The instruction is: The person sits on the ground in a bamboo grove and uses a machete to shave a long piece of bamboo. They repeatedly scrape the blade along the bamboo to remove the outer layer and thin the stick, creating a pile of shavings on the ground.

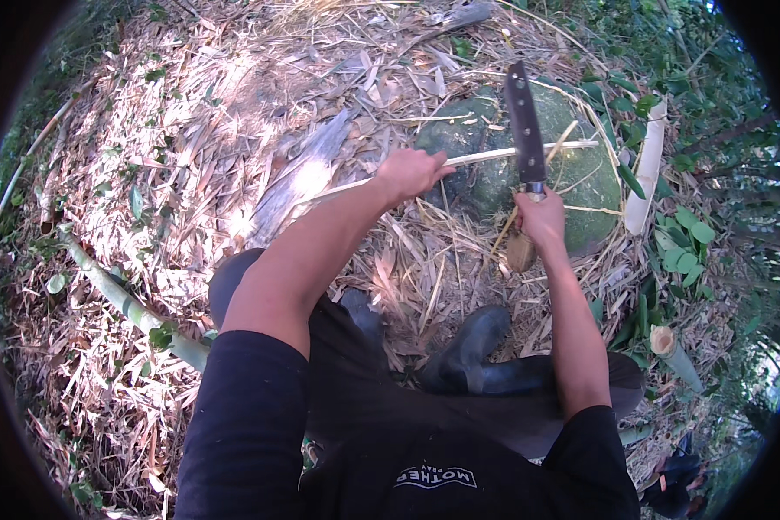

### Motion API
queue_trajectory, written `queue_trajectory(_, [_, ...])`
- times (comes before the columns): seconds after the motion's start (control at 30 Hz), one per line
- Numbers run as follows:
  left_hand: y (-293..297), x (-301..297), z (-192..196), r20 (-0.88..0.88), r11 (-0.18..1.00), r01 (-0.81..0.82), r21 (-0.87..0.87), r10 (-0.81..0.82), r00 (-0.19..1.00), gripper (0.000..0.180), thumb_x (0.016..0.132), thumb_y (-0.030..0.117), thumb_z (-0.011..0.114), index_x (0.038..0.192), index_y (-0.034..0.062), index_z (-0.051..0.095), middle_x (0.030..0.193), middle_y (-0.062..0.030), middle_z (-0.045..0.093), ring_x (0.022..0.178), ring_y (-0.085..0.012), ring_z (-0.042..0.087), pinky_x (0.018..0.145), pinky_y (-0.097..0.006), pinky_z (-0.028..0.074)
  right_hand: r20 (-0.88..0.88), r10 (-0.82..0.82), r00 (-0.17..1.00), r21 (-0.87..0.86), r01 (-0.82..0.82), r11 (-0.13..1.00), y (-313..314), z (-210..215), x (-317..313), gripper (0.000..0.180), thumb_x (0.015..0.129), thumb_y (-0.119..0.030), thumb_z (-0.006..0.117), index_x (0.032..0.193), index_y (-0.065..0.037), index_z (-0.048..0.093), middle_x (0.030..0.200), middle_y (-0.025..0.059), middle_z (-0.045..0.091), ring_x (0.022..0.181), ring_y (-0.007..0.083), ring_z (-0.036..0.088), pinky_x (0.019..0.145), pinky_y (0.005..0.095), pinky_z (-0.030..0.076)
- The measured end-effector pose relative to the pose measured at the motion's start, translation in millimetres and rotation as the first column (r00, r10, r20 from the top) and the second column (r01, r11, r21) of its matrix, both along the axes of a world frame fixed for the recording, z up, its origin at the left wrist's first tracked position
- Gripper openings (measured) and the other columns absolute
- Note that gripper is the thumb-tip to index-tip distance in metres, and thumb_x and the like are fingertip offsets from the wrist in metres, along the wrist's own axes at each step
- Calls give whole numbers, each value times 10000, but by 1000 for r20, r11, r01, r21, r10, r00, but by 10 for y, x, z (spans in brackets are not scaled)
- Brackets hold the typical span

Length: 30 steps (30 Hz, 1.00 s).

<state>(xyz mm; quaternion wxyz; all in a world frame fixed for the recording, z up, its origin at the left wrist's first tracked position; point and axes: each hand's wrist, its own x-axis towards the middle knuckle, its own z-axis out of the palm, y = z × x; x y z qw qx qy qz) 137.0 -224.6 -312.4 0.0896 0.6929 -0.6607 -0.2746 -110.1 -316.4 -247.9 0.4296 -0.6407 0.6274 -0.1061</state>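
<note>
My left hand (pixel 410 173) grips a thin pale bamboo strip (pixel 485 156) that lies across a mossy green rock (pixel 494 178). The strip runs from the lower left past my hand to the right over the rock. My right hand (pixel 542 218) is shut on the wooden handle of a long dark machete (pixel 523 121). Its blade points up and away from me, crossing over the strip just right of my left hand. I am crouched; my dark boots (pixel 464 351) stand on dry leaves below the hands.
Dry bamboo leaves and husks cover the ground. A green bamboo stalk (pixel 126 303) lies at the left. A cut pale bamboo piece (pixel 646 169) leans at the right of the rock, and a cut stump (pixel 672 347) stands lower right. Green foliage fills the right side.
</note>
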Motion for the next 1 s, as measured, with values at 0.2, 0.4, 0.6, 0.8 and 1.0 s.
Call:
queue_trajectory(0.2, [52,93,-76,-41,1000,-2,-15,2,999,499,1056,545,332,1126,92,529,804,-217,692,784,-452,676,739,-557,534,524,51,850,-180,51,982,-187,532,148,98,849,-65,632,930,-12,623,653,44,615,528,124,579,551,286,492])
queue_trajectory(0.4, [11,85,-61,-7,1000,0,8,0,1000,529,1049,578,314,1135,103,530,798,-213,691,769,-426,688,727,-550,545,512,155,845,-456,114,883,-330,436,100,59,836,-74,645,819,-18,644,677,59,645,597,99,601,590,292,502])
queue_trajectory(0.6, [-8,47,-45,46,1000,7,-2,-7,999,559,1045,594,300,1142,101,544,781,-209,687,750,-413,691,703,-542,554,88,103,991,112,-112,987,-318,-97,-83,170,811,-139,672,771,18,621,611,78,623,482,162,592,477,340,489])
queue_trajectory(0.8, [29,33,-76,-8,1000,-20,4,20,1000,550,1045,585,318,1125,90,545,757,-222,678,749,-414,692,695,-541,555,-135,161,978,-158,-181,971,-254,-104,-40,253,774,-208,702,810,32,630,649,166,651,578,261,673,590,397,539])
queue_trajectory(1.0, [-4,54,-48,197,993,64,-99,-43,979,475,1054,539,348,1077,98,523,710,-164,679,611,-373,677,560,-487,538,-36,101,994,66,-99,993,-325,-108,-124,233,786,-215,704,841,4,650,740,187,691,732,347,706,724,444,554])
